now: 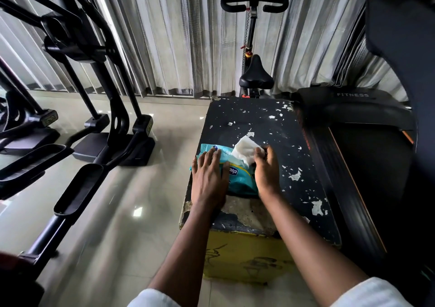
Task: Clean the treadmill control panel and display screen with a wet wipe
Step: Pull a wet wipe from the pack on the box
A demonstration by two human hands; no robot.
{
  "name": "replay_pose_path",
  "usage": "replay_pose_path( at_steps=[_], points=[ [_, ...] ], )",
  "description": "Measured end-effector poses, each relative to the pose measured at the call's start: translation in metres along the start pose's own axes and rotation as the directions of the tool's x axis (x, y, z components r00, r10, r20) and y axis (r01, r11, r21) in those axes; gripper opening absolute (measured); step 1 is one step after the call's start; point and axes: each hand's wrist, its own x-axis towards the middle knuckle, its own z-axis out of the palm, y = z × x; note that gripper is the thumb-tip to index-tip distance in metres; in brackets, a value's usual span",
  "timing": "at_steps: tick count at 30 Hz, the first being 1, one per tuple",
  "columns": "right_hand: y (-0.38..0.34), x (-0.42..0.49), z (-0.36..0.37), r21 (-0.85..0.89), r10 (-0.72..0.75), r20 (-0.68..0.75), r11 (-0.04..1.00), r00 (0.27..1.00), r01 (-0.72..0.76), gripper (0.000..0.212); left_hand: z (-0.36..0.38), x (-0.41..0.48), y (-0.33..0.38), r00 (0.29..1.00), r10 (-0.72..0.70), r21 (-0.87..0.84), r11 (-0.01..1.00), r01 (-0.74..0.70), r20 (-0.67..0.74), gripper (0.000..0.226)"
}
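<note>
On a chipped table (270, 123), the left hand (208, 177) presses flat on a wipes pack (240, 179) lettered "chic", while the right hand (267, 172) pinches a white wet wipe (246, 150).

FITNESS on treadmill (352, 105) hood; "chic", rest hidden, on wipes pkt (236, 176)

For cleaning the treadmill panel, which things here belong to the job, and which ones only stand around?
For the job: wet wipe, pinched by the right hand; wipe pack, pressed down by the left hand; treadmill.
Only standing around: worn box under the pack; exercise bike; elliptical trainer; curtains.
</note>
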Motion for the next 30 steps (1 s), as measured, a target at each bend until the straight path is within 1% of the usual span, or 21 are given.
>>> replay_pose_path(
  at_steps=[5,7,9,10,13,15,16,17,19,22,24,27,30],
  points=[
    [-0.003,0.002,-0.003,0.129,0.032,-0.005,0.991,0.999,-0.031,0.031,-0.001,0.001,0.001,1.000,0.012,-0.028,1.000,-0.012,-0.013,0.060],
    [-0.007,0.002,-0.003,0.142,0.022,-0.005,0.990,1.000,-0.021,0.024,-0.001,0.000,0.000,1.000,0.014,-0.049,0.999,-0.015,-0.023,0.061],
    [-0.013,0.002,-0.005,0.139,0.012,-0.005,0.990,1.000,-0.011,0.012,-0.002,0.000,0.000,0.999,0.016,-0.081,0.997,-0.020,-0.048,0.063],
    [-0.017,0.002,-0.006,0.133,0.005,-0.002,0.991,1.000,-0.004,0.012,-0.003,-0.001,0.001,0.998,0.015,-0.101,0.995,-0.021,-0.062,0.064],
    [-0.031,0.003,-0.013,0.091,-0.053,0.017,0.995,0.998,0.051,0.015,-0.010,-0.003,0.003,0.991,0.025,-0.190,0.980,-0.051,-0.134,0.060],
    [-0.041,0.004,-0.018,0.081,-0.080,0.046,0.994,0.996,0.076,0.013,-0.016,-0.007,0.006,0.976,0.016,-0.291,0.953,-0.080,-0.217,0.055],
    [-0.045,0.004,-0.021,0.074,-0.090,0.076,0.994,0.993,0.085,0.013,-0.020,-0.009,0.009,0.971,-0.010,-0.351,0.933,-0.077,-0.240,0.054],
    [-0.047,0.004,-0.023,0.063,-0.098,0.107,0.994,0.989,0.092,0.013,-0.023,-0.010,0.013,0.970,-0.048,-0.413,0.909,-0.056,-0.239,0.054],
    [-0.051,0.003,-0.027,0.038,-0.114,0.166,0.993,0.980,0.109,0.018,-0.029,-0.007,0.025,0.980,-0.086,-0.508,0.861,-0.018,-0.181,0.055],
    [-0.055,0.001,-0.030,0.016,-0.120,0.221,0.993,0.968,0.120,0.019,-0.035,0.004,0.042,0.998,-0.024,-0.532,0.847,-0.012,-0.062,0.054],
    [-0.057,-0.001,-0.031,0.017,-0.132,0.236,0.991,0.963,0.132,0.018,-0.037,0.010,0.050,0.999,0.028,-0.520,0.853,-0.035,-0.022,0.054],
    [-0.059,-0.004,-0.034,0.017,-0.135,0.215,0.991,0.967,0.134,0.013,-0.045,0.008,0.059,0.995,0.097,-0.533,0.841,-0.094,-0.023,0.062],
    [-0.059,-0.007,-0.037,-0.024,-0.155,0.153,0.987,0.976,0.161,0.013,-0.049,0.005,0.063,0.990,0.128,-0.568,0.811,-0.139,-0.059,0.059]
  ],
)
